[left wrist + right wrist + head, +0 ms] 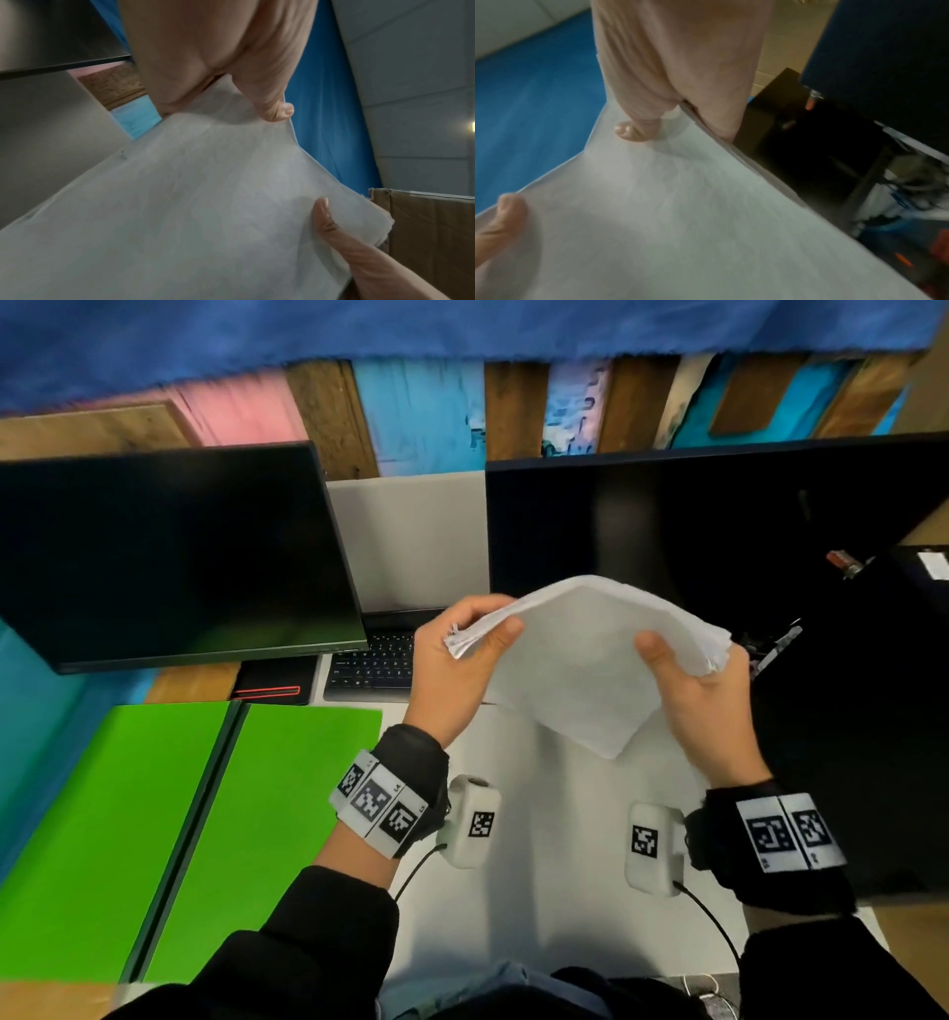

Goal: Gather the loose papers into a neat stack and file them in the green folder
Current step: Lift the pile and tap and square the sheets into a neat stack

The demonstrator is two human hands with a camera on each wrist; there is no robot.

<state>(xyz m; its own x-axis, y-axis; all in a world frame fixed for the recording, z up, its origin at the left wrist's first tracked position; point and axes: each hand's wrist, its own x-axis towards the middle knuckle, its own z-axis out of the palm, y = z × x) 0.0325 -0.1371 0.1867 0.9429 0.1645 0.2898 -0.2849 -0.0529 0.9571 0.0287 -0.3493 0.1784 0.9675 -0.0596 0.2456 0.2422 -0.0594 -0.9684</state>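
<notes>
- Stack of papers [590, 660]: white sheets held in the air above the white desk [544, 891], bowed upward in the middle, with one corner hanging down toward the person
- Left hand [452, 670]: clamped on the stack's edge at its 9 o'clock side, thumb [272, 109] on the top sheet, fingers curled underneath; sheet edges fan slightly at this grip
- Right hand [703, 701]: clamped on the stack's 3 o'clock side, thumb [631, 130] pressed on the top sheet, fingers beneath
- Green folder [169, 824]: lying open and flat on the desk at 8 o'clock from the stack, well apart from it, its dark spine running between the two green halves
- Laptop keyboard [375, 665]: just beyond the left hand, at 10 o'clock from the stack
- Left monitor [169, 552]: dark screen at 10 o'clock, beyond the folder
- Right monitor [719, 521]: dark screen at 12 to 1 o'clock, behind the stack
- Wrist cameras [470, 819]: white housings on both wrists, on black bands bearing printed square markers
</notes>
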